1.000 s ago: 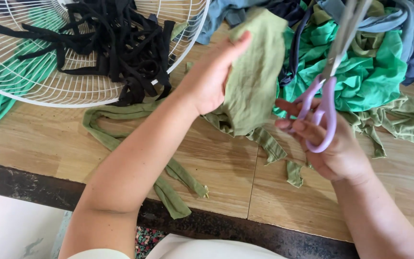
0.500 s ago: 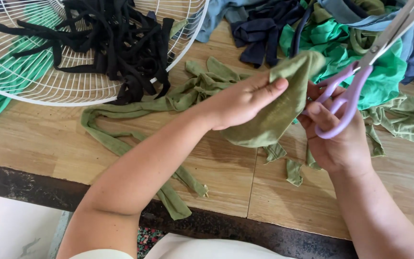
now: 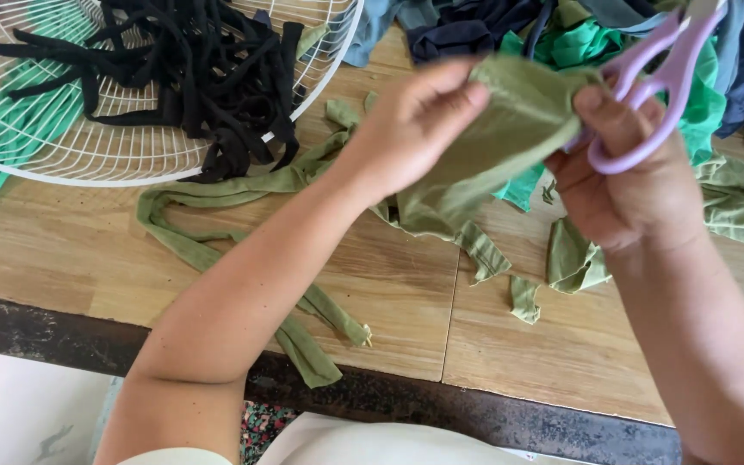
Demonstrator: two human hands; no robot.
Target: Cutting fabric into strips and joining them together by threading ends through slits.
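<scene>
My left hand (image 3: 411, 125) pinches the upper edge of an olive green cloth piece (image 3: 492, 146) and holds it up above the wooden table (image 3: 389, 293). My right hand (image 3: 622, 185) grips lilac-handled scissors (image 3: 647, 90), fingers through the loops, and its thumb also presses on the same cloth from the right. The scissor blades point up and away, mostly out of frame. A long olive green strip (image 3: 217, 245) trails from under the cloth across the table toward the near edge.
A white wire fan guard (image 3: 122, 159) lies at the upper left, holding black cloth strips (image 3: 191, 69). A heap of green, teal and dark blue fabric (image 3: 613, 39) fills the far right. Small olive scraps (image 3: 574, 258) lie near my right wrist. The table's dark front edge (image 3: 441, 400) runs below.
My left hand has pulled the olive cloth back from the heap and raised it between both hands. My right hand with the scissors has lifted and closed in on the cloth.
</scene>
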